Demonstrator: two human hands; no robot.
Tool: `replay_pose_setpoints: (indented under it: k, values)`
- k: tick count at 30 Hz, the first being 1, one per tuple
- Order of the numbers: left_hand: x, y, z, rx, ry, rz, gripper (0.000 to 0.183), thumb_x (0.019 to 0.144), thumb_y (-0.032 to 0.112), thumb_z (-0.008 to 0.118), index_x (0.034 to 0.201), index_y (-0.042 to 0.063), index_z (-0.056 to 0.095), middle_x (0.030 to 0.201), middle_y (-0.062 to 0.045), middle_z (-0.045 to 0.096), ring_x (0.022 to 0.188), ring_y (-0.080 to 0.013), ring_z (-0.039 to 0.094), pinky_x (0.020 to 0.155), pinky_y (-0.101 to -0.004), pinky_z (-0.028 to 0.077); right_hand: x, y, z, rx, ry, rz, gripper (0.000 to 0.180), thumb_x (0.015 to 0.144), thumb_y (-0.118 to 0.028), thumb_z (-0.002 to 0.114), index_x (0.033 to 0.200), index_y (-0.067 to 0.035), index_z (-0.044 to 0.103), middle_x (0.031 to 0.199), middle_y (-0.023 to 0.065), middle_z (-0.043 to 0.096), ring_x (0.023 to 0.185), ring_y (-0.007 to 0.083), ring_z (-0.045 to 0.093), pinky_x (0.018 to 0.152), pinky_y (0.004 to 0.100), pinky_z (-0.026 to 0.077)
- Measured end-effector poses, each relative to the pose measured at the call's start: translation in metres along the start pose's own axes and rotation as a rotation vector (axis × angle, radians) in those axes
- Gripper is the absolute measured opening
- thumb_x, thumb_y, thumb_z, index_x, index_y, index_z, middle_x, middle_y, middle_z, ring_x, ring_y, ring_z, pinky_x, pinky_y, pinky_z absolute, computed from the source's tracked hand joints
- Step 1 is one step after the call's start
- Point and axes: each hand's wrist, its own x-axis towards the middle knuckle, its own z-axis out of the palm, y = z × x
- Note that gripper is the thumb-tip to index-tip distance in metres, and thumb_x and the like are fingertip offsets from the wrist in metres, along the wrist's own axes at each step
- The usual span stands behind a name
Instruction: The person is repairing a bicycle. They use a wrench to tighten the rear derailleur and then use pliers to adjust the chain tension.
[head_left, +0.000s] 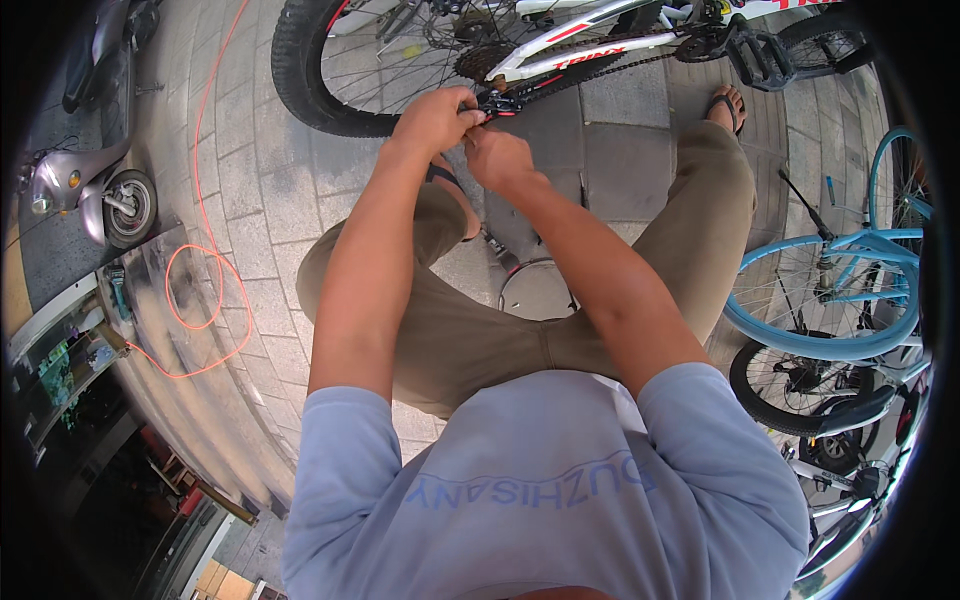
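Observation:
A white and red Trinx bicycle frame (592, 61) crosses the top of the view, its rear wheel's black tire (294, 90) to the left. Below the rear cassette (480, 64) hangs a black rear derailleur (501, 103) with red parts. My left hand (439, 120) is at the derailleur's left side, fingers bent against it. Just beneath, my right hand (499, 156) has thumb and forefinger pinched together close to the derailleur's lower end. The fingertips of both hands nearly meet. Whatever small part lies between them is hidden. The chain (600, 79) runs right toward a black pedal (761, 60).
A round-topped stool or similar object (538, 289) stands between my legs. An orange hose (199, 135) loops over the paving at left, near a parked scooter (97, 184). A light-blue bicycle (810, 345) and other bicycles stand at right. Steps (202, 405) lie lower left.

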Motion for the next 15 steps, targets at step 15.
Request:
replay_pose_setpoints:
  k: [15]
  values:
    - [-0.025,0.022,0.042,0.202,0.172,0.139,0.023,0.100,0.024,0.060,0.104,0.002,0.057,0.095,-0.028,0.070,0.092,-0.0508,0.065,0.079,-0.0569,0.050,-0.017,0.046,0.010,0.292,0.150,-0.009,0.026,0.095,-0.034,0.059,0.095,-0.012,0.072,0.094,0.0173,0.074,0.089,0.0407,0.071,0.077,0.0542,0.055]
